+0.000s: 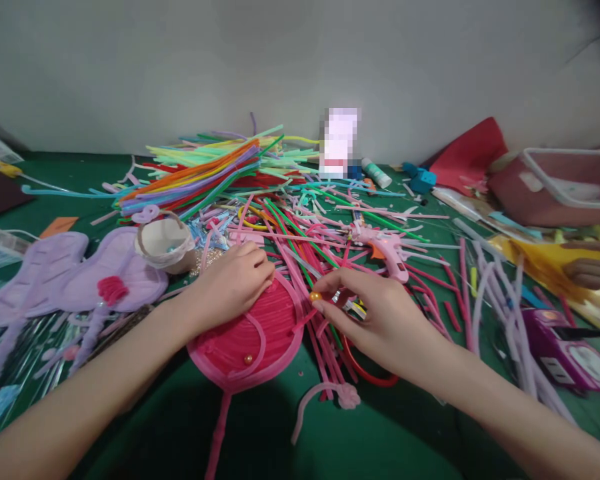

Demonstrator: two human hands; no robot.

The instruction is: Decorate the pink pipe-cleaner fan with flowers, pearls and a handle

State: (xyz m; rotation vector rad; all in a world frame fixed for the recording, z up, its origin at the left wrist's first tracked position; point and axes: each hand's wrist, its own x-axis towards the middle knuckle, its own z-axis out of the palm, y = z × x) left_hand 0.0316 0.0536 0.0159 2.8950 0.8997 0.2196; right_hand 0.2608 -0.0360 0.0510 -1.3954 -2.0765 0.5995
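A round pink pipe-cleaner piece (250, 333) with a stem lies on the green table (390, 440); one small bead sits on its lower part. My left hand (233, 283) rests on its upper edge with fingers curled closed, pressing it down. My right hand (375, 317) is to its right, thumb and forefinger pinched on a small gold bead (315, 296) at the piece's right rim. A pink glue gun (387, 248) lies just beyond my right hand.
A heap of coloured pipe cleaners (215, 173) fills the table's middle and back. A purple butterfly-shaped piece (65, 277) and a small white cup (164, 241) lie at the left. A glue bottle (377, 172), red cloth (473, 157), a basket (565, 183) and a purple device (565, 350) are at the right.
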